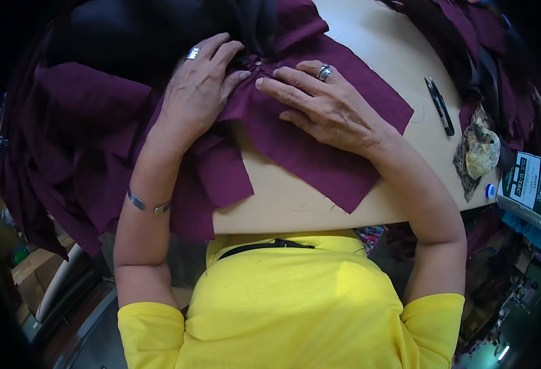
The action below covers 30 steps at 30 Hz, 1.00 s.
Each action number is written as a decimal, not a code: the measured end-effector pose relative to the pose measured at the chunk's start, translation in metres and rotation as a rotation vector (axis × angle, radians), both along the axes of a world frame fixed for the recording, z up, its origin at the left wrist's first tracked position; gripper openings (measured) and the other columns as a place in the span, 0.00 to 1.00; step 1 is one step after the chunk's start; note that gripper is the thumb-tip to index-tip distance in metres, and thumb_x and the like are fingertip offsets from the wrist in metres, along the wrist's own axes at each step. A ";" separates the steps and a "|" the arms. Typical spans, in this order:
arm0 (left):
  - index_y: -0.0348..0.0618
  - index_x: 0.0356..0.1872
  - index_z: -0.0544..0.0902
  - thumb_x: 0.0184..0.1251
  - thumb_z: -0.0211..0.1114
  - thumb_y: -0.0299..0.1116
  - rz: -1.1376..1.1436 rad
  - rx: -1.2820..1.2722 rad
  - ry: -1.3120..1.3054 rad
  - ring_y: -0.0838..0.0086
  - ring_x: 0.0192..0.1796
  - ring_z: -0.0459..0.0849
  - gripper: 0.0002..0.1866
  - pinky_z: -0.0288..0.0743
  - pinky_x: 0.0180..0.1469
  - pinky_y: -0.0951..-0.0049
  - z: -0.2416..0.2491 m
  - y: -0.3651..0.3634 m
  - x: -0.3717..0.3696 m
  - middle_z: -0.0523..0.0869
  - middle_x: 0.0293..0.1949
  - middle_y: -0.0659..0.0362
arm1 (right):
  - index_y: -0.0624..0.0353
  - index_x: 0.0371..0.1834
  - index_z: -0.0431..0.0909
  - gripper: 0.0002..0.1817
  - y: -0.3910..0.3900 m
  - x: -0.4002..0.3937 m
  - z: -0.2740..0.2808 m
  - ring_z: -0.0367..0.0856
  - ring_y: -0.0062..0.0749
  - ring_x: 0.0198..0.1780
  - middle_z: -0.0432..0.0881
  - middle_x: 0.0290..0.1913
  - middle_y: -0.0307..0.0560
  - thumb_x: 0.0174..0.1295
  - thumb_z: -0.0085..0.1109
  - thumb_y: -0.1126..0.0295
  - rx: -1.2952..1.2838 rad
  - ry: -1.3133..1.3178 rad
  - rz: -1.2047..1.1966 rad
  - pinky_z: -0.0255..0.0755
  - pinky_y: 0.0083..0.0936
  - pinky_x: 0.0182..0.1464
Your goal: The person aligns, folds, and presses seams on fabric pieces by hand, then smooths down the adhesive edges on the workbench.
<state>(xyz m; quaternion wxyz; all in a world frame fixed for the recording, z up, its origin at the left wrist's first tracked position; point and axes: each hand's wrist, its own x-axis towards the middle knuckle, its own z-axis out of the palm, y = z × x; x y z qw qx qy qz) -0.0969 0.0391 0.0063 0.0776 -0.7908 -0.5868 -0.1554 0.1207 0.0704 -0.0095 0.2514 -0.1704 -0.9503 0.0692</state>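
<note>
Maroon cloth pieces [319, 144] lie on the pale tabletop under both my hands. Near the top centre, a small puckered spot [257, 63] shows in the cloth, where it meets a dark satiny fabric [159, 37]. My left hand [202, 83], with a ring on one finger, rests on the fabric left of that spot, thumb and fingers apart. From the right, my right hand [329, 101] reaches in, also ringed. Its fingers are spread over the maroon cloth, the foremost fingertips close beside the puckered spot.
More maroon cloth [92, 117] hangs over the table's left side. On the right are a black pen [439, 106], a crumpled pale and brown bundle [481, 150], a blue cap [490, 190] and an ABC-labelled box [527, 184]. The table's edge [270, 226] runs along my waist.
</note>
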 end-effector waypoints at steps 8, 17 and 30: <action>0.63 0.57 0.74 0.64 0.55 0.41 -0.065 -0.080 -0.004 0.63 0.55 0.75 0.19 0.71 0.55 0.64 0.000 0.015 -0.021 0.73 0.57 0.60 | 0.42 0.63 0.65 0.31 -0.005 0.001 0.001 0.71 0.42 0.53 0.72 0.59 0.45 0.54 0.61 0.61 0.018 -0.111 -0.037 0.64 0.35 0.58; 0.65 0.58 0.72 0.65 0.53 0.43 -0.056 -0.110 0.053 0.66 0.57 0.74 0.19 0.71 0.57 0.66 0.002 0.021 -0.022 0.72 0.58 0.63 | 0.36 0.65 0.63 0.31 -0.002 -0.003 0.006 0.68 0.40 0.55 0.67 0.63 0.45 0.57 0.52 0.46 -0.001 -0.243 -0.054 0.61 0.35 0.58; 0.55 0.57 0.74 0.63 0.57 0.40 -0.072 -0.208 -0.083 0.61 0.57 0.74 0.20 0.69 0.57 0.65 0.005 0.026 -0.023 0.72 0.58 0.57 | 0.37 0.68 0.57 0.36 -0.002 -0.017 0.006 0.67 0.41 0.54 0.65 0.64 0.46 0.56 0.51 0.41 -0.018 -0.261 -0.124 0.61 0.38 0.55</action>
